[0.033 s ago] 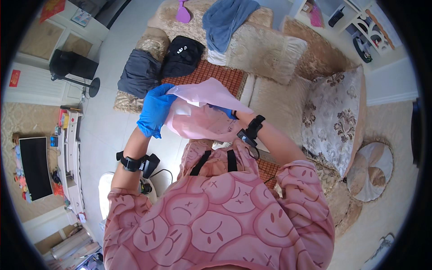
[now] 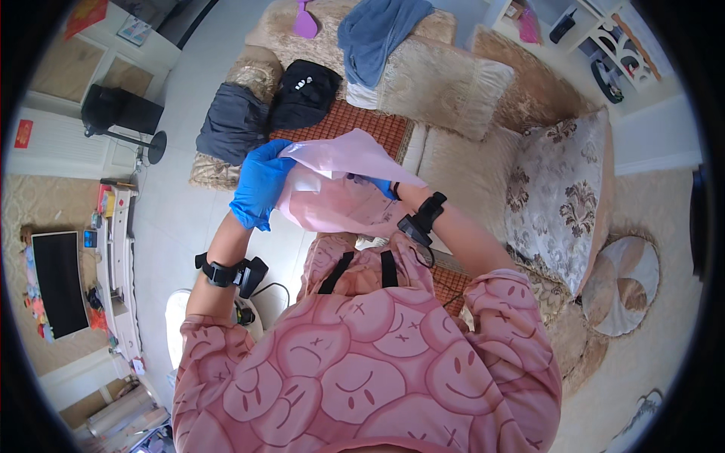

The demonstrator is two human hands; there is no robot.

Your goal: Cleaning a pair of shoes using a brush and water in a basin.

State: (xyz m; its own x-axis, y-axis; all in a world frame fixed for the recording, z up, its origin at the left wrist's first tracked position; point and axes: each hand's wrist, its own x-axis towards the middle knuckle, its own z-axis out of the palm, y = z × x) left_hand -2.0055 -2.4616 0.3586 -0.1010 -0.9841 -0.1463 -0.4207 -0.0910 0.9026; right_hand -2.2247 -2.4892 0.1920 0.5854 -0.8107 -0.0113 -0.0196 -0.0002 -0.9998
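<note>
My left hand, in a blue disposable glove, is closed on the left edge of a pink plastic bag. The thin bag spreads out in front of my body, its upper flap raised to a peak. Inside the opening a pale white patch shows; I cannot make out what it is. My right hand, also gloved in blue, reaches in from the right. Pink plastic covers its fingers, so their grip is hidden.
Beyond the bag stands a beige sofa with a red-brown woven mat. Dark grey cloth, a black garment and a blue-grey towel lie on it. A black stand fan and a television are at left.
</note>
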